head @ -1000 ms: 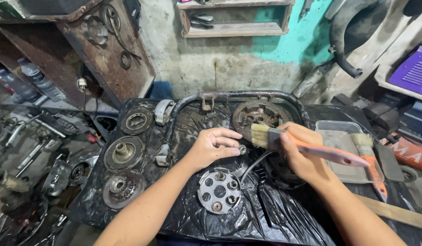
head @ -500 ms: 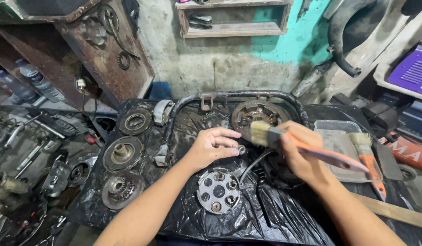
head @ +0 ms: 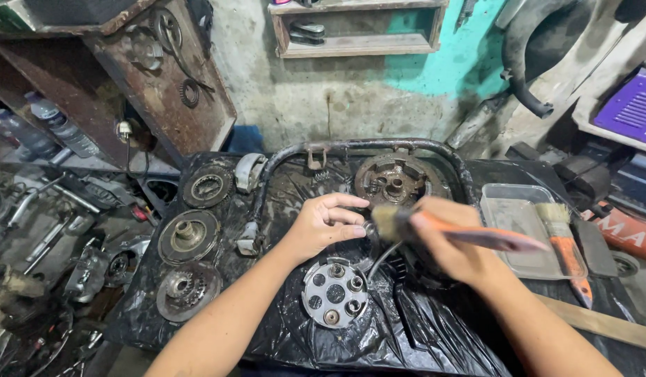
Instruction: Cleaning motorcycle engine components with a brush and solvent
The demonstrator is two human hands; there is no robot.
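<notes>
A small metal part (head: pixel 368 229) sits pinched in the fingertips of the left hand (head: pixel 324 225), held above the black plastic sheet (head: pixel 434 328), just behind the round silver plate (head: pixel 335 292). The right hand (head: pixel 454 241) is clenched around the orange handle of a paintbrush (head: pixel 448 230). The brush's long axis runs left to right, bristles pointing at the part and touching or almost touching it; motion blur prevents certainty. The left hand is nearer the part. A second brush (head: pixel 563 241) lies on the grey tray (head: pixel 511 230), right of the plate. Compared with the frame half a second earlier, the brush sits lower and closer to the part; the left hand holds its place.
</notes>
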